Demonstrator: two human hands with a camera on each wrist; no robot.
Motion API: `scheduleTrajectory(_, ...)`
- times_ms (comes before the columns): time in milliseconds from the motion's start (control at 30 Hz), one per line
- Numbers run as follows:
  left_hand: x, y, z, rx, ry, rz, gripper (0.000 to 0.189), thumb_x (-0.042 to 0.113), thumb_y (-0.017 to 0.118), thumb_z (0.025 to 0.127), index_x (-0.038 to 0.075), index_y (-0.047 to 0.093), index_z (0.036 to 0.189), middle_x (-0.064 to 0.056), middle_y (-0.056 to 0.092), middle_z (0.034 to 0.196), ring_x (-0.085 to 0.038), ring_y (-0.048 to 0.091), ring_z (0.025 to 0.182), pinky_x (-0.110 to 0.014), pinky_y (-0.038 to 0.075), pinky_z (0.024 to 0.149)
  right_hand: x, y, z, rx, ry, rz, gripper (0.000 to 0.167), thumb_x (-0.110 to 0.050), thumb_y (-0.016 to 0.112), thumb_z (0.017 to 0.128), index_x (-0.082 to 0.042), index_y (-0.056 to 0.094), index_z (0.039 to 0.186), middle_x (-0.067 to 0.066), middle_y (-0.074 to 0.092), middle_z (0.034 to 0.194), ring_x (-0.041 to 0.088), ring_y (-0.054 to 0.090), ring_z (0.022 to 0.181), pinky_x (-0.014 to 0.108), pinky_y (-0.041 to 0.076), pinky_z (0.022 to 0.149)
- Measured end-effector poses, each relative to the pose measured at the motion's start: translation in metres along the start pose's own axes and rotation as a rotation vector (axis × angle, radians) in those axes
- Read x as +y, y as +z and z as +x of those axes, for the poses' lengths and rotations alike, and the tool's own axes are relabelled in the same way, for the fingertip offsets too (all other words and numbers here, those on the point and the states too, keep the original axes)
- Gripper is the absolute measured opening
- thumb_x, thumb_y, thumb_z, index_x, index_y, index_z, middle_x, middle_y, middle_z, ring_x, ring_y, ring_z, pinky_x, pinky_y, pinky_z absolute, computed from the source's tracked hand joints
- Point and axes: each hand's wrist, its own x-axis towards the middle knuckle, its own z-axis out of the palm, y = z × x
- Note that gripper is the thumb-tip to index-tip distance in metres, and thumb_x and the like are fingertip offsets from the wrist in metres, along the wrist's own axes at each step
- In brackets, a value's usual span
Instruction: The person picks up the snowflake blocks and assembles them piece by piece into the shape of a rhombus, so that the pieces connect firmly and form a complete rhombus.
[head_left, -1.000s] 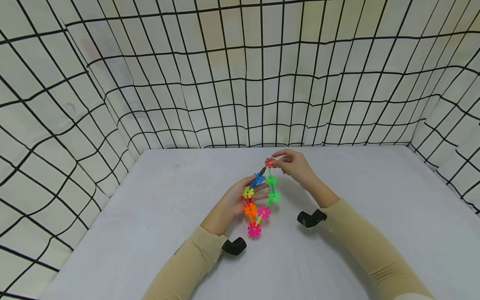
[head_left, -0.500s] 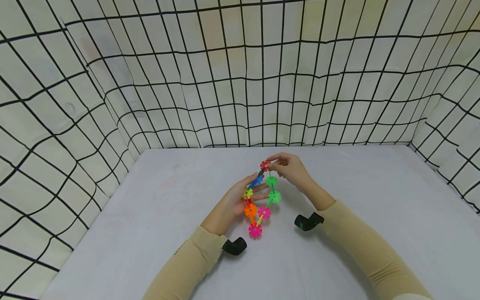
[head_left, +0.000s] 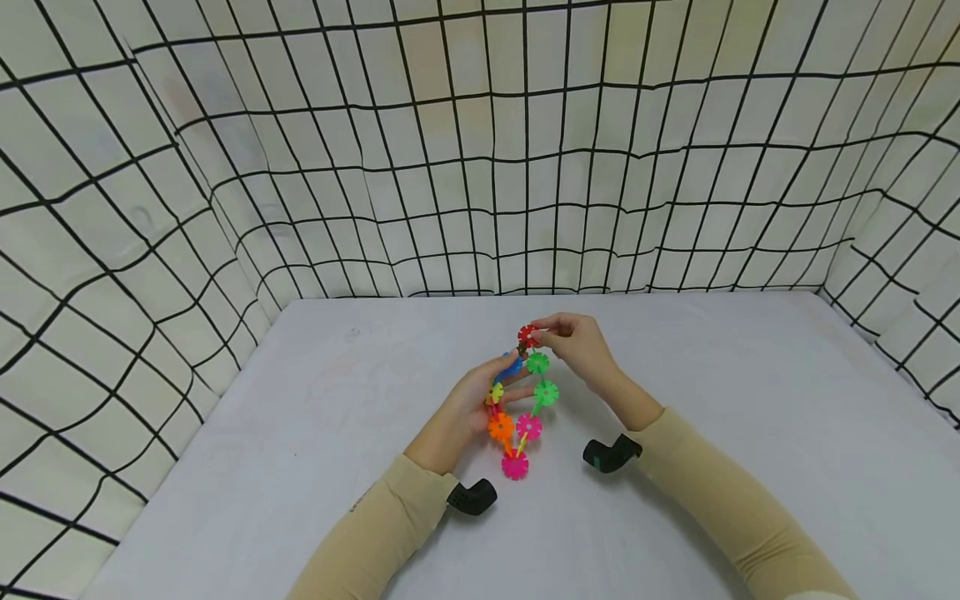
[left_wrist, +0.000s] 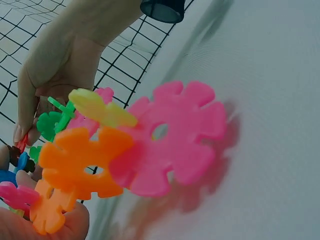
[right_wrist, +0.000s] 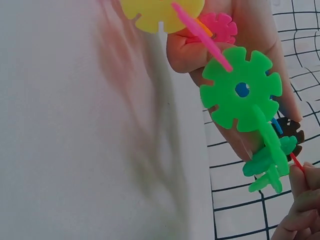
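Several notched plastic snowflake discs link into a loop between both hands. My right hand point(head_left: 588, 348) pinches the red disc point(head_left: 527, 336) at its far end. Against it sits a brown disc point(right_wrist: 296, 134), which borders the blue discs point(head_left: 509, 365). My left hand point(head_left: 468, 404) grips the loop at the blue discs, thumb in front, other fingers behind. Green discs point(head_left: 546, 392) run down the right side. A yellow disc point(head_left: 495, 392) and orange discs point(head_left: 500, 427) form the left side. Nearest the body hangs a pink disc point(left_wrist: 192, 132), large in the left wrist view.
A white-covered table point(head_left: 300, 500) lies under the hands. Black netting point(head_left: 525, 167) over white sheeting rises at the back and both sides. Black curved wrist mounts point(head_left: 472, 497) stick out from both sleeves.
My right hand has moved left and slightly nearer with the red disc, bringing it against the brown disc. The left hand has stayed nearly still, and the loop's near end has shifted slightly nearer.
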Motion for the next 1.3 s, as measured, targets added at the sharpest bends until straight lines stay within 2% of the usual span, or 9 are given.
scheduleTrajectory(67, 0.0, 0.0, -0.001, 0.012, 0.006, -0.01, 0.027, 0.024, 0.058, 0.107, 0.003, 0.064, 0.122, -0.012, 0.072, 0.119, -0.033, 0.073, 0.103, -0.02, 0.056, 0.081, 0.0, 0.001, 0.0, 0.01, 0.013, 0.014, 0.025, -0.008, 0.065, 0.098, 0.002, 0.073, 0.119, 0.018, 0.061, 0.085, 0.015, 0.044, 0.067, 0.023, 0.034, 0.058)
scheduleTrajectory(200, 0.0, 0.001, -0.002, 0.054, 0.009, -0.038, 0.027, 0.024, 0.059, 0.106, 0.003, 0.069, 0.12, -0.013, 0.072, 0.122, -0.042, 0.064, 0.117, -0.013, 0.051, 0.061, -0.001, 0.003, 0.0, 0.032, 0.049, 0.047, 0.024, -0.009, 0.067, 0.098, 0.003, 0.073, 0.117, 0.008, 0.058, 0.079, 0.014, 0.044, 0.066, 0.023, 0.034, 0.057)
scheduleTrajectory(500, 0.002, 0.001, -0.004, 0.083, 0.001, -0.016, 0.031, 0.025, 0.061, 0.105, 0.002, 0.069, 0.123, -0.009, 0.075, 0.116, -0.041, 0.063, 0.118, -0.008, 0.039, 0.051, 0.0, 0.007, -0.001, 0.051, 0.143, 0.154, 0.026, -0.011, 0.071, 0.097, 0.006, 0.072, 0.117, 0.001, 0.058, 0.077, 0.012, 0.038, 0.06, 0.024, 0.032, 0.055)
scheduleTrajectory(767, 0.005, 0.001, -0.002, 0.058, 0.024, 0.05, 0.04, 0.029, 0.062, 0.104, 0.0, 0.065, 0.132, -0.013, 0.071, 0.125, -0.033, 0.072, 0.106, -0.011, 0.048, 0.061, -0.001, -0.002, -0.001, 0.001, 0.048, 0.068, 0.027, -0.014, 0.071, 0.096, 0.0, 0.072, 0.12, 0.005, 0.062, 0.079, 0.013, 0.041, 0.063, 0.026, 0.034, 0.059)
scheduleTrajectory(833, 0.005, 0.002, -0.001, 0.05, 0.026, 0.065, 0.04, 0.03, 0.061, 0.105, 0.001, 0.065, 0.131, -0.014, 0.069, 0.129, -0.032, 0.072, 0.106, -0.012, 0.05, 0.071, 0.0, -0.005, -0.001, -0.019, 0.015, 0.047, 0.029, -0.017, 0.071, 0.097, -0.002, 0.072, 0.122, 0.005, 0.062, 0.08, 0.014, 0.042, 0.064, 0.027, 0.036, 0.061)
scheduleTrajectory(900, 0.005, 0.002, -0.001, 0.034, 0.022, 0.063, 0.039, 0.03, 0.06, 0.105, 0.002, 0.065, 0.131, -0.015, 0.067, 0.132, -0.035, 0.07, 0.11, -0.023, 0.05, 0.095, 0.002, -0.008, -0.001, -0.035, 0.0, 0.043, 0.03, -0.019, 0.071, 0.098, -0.003, 0.071, 0.123, 0.006, 0.06, 0.082, 0.014, 0.042, 0.064, 0.028, 0.036, 0.062)
scheduleTrajectory(1000, 0.004, 0.003, 0.0, 0.013, 0.011, 0.042, 0.036, 0.029, 0.058, 0.106, 0.004, 0.064, 0.13, -0.017, 0.064, 0.136, -0.039, 0.065, 0.116, -0.047, 0.031, 0.118, 0.005, -0.012, -0.001, -0.051, -0.003, 0.05, 0.031, -0.021, 0.069, 0.099, -0.003, 0.07, 0.124, 0.005, 0.058, 0.083, 0.013, 0.042, 0.064, 0.031, 0.037, 0.063)
scheduleTrajectory(1100, 0.003, 0.003, 0.0, 0.006, 0.011, 0.026, 0.035, 0.029, 0.056, 0.107, 0.004, 0.063, 0.13, -0.019, 0.062, 0.139, -0.041, 0.063, 0.119, -0.059, 0.019, 0.12, 0.006, -0.016, -0.002, -0.064, 0.011, 0.063, 0.032, -0.02, 0.067, 0.1, -0.002, 0.068, 0.127, 0.006, 0.058, 0.085, 0.014, 0.042, 0.063, 0.033, 0.037, 0.065)
scheduleTrajectory(1300, 0.002, 0.003, 0.0, 0.025, -0.001, -0.006, 0.035, 0.029, 0.058, 0.106, 0.005, 0.06, 0.131, -0.019, 0.062, 0.138, -0.042, 0.06, 0.123, -0.054, 0.034, 0.115, 0.01, -0.022, 0.003, -0.195, 0.085, -0.081, 0.049, -0.03, 0.069, 0.099, -0.005, 0.06, 0.14, 0.014, 0.062, 0.12, 0.022, 0.054, 0.086, 0.035, 0.047, 0.077)
